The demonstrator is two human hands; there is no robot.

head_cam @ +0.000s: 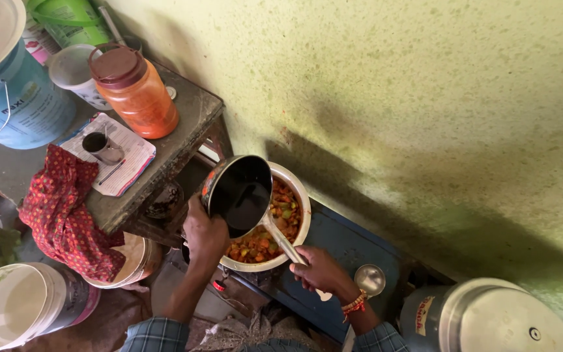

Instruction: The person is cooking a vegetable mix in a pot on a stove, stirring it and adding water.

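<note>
A wide metal pot (303, 207) full of chopped orange, red and green vegetables (280, 225) sits on a stove below me. My left hand (204, 233) grips a dark round bowl (240, 193) and holds it tilted over the pot's left rim. My right hand (318, 268) holds the handle of a metal ladle (283, 240) whose end reaches into the food. A beaded bracelet is on my right wrist.
An orange plastic jar (136, 91), small steel cup (102, 148), notebook and red patterned cloth (65, 215) lie on a dark table at left. Blue bucket (9, 91) at top left, white bucket (17, 305) below. A steel container (490, 316) and small ladle (369, 279) are at right. Green wall behind.
</note>
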